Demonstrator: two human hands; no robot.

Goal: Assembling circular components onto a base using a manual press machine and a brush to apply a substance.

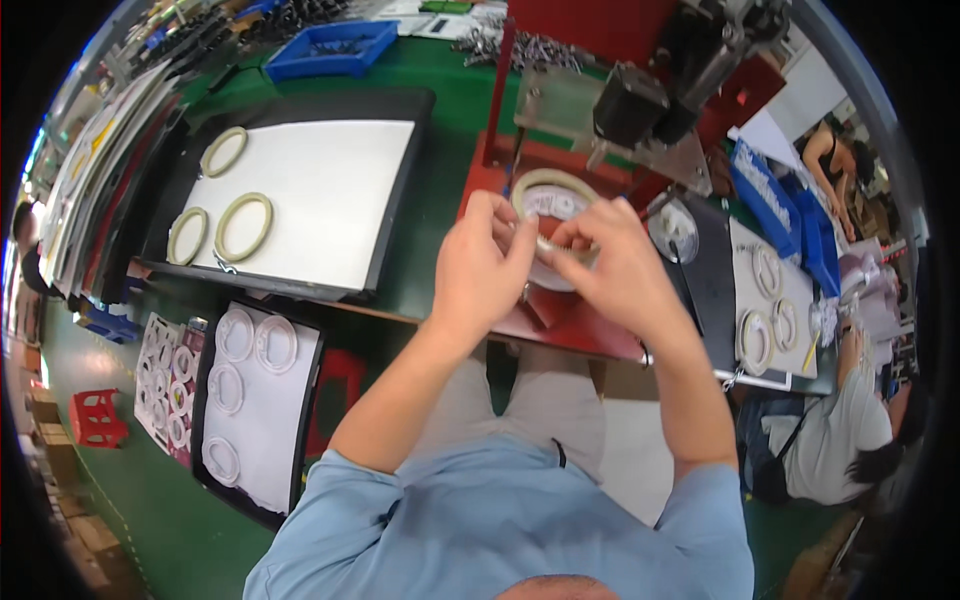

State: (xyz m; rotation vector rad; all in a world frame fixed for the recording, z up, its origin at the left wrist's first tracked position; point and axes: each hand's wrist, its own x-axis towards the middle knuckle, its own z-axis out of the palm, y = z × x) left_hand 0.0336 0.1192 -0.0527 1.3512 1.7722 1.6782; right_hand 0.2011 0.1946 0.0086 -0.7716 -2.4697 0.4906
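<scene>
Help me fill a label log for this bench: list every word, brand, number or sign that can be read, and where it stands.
None can be read.
White piece inside the cream ring, by both hands: small marks, too small to read.
Stacked sheets, far left: too blurred to read.

I hold one pale cream ring (pixel 555 176), circular and open-centred, slightly right of centre in the upper half of the frame, its far rim exposed, its near portion partly hidden.
</scene>
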